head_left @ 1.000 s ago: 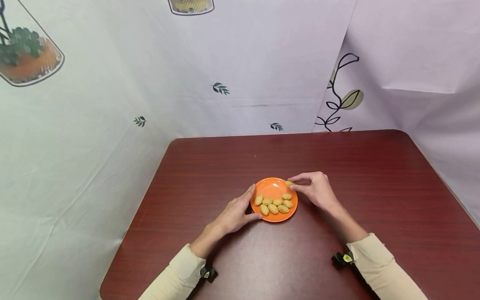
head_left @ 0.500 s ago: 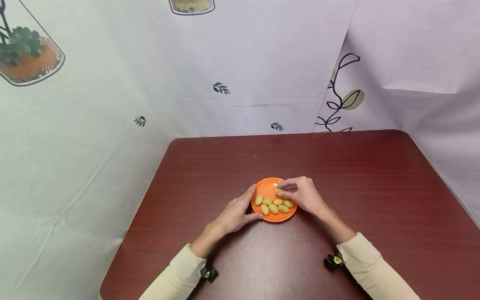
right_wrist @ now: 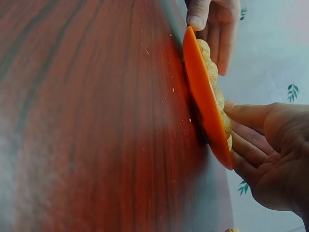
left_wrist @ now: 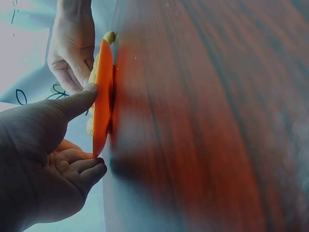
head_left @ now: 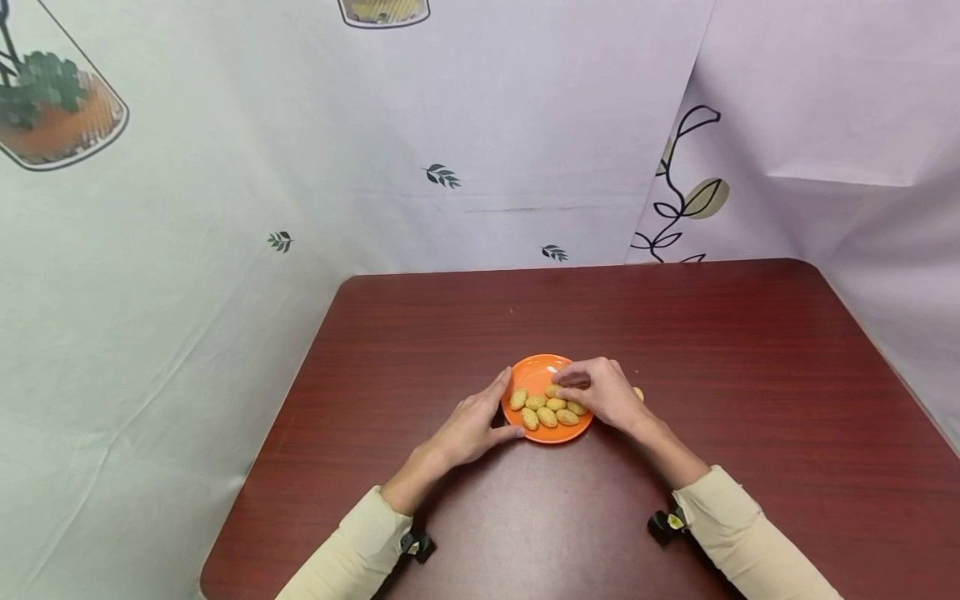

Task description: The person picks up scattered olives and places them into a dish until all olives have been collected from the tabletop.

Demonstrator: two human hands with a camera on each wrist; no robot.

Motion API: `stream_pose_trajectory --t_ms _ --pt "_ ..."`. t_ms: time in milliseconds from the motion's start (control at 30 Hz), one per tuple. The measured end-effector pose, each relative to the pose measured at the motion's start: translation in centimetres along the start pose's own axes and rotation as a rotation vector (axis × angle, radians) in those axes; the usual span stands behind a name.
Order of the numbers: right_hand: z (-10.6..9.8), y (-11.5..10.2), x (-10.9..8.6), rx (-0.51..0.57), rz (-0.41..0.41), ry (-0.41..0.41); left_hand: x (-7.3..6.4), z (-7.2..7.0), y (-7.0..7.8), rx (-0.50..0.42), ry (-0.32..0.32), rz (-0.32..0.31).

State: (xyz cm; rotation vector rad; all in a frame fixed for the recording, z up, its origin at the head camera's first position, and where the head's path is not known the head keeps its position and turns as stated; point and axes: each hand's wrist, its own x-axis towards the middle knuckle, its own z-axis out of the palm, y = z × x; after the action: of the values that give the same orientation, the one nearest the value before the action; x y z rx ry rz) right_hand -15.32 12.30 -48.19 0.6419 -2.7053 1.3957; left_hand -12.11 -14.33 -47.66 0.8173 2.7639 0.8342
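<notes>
An orange plate (head_left: 529, 380) lies on the table, bearing several tan, oval, rough-shelled nuts (head_left: 547, 417) bunched on its near half. My left hand (head_left: 468, 427) holds the plate at its left side; in the left wrist view the thumb (left_wrist: 79, 103) lies on the rim and the fingers curl at its edge. My right hand (head_left: 606, 392) reaches over the plate's right side and pinches one nut (head_left: 553, 390) low among the others, between thumb and fingertips. That hand hides part of the plate and some nuts.
A single nut (head_left: 638, 393) lies on the dark red wooden table (head_left: 420, 333), right of the plate, partly behind the right hand. Small crumbs (right_wrist: 174, 90) dot the tabletop. Pale patterned cloth (head_left: 487, 125) stands behind and to the left.
The right hand has moved left from the plate's far right rim with the nut and lowered it beside the others. A nut on the table now shows past that hand. The left hand stays put.
</notes>
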Motion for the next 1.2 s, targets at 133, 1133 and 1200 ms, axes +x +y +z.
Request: stream_pose_trajectory --t_ms 133,1133,1200 --pt "-0.3 -0.2 -0.1 -0.010 0.021 0.007 0.0 -0.1 0.0 0.003 -0.005 -0.006" --pt "-7.6 3.4 -5.5 0.145 0.192 0.024 0.1 0.2 0.0 -0.002 -0.012 -0.039" --pt "-7.5 3.5 -5.9 0.160 0.202 0.019 0.1 0.2 0.0 -0.002 -0.012 -0.038"
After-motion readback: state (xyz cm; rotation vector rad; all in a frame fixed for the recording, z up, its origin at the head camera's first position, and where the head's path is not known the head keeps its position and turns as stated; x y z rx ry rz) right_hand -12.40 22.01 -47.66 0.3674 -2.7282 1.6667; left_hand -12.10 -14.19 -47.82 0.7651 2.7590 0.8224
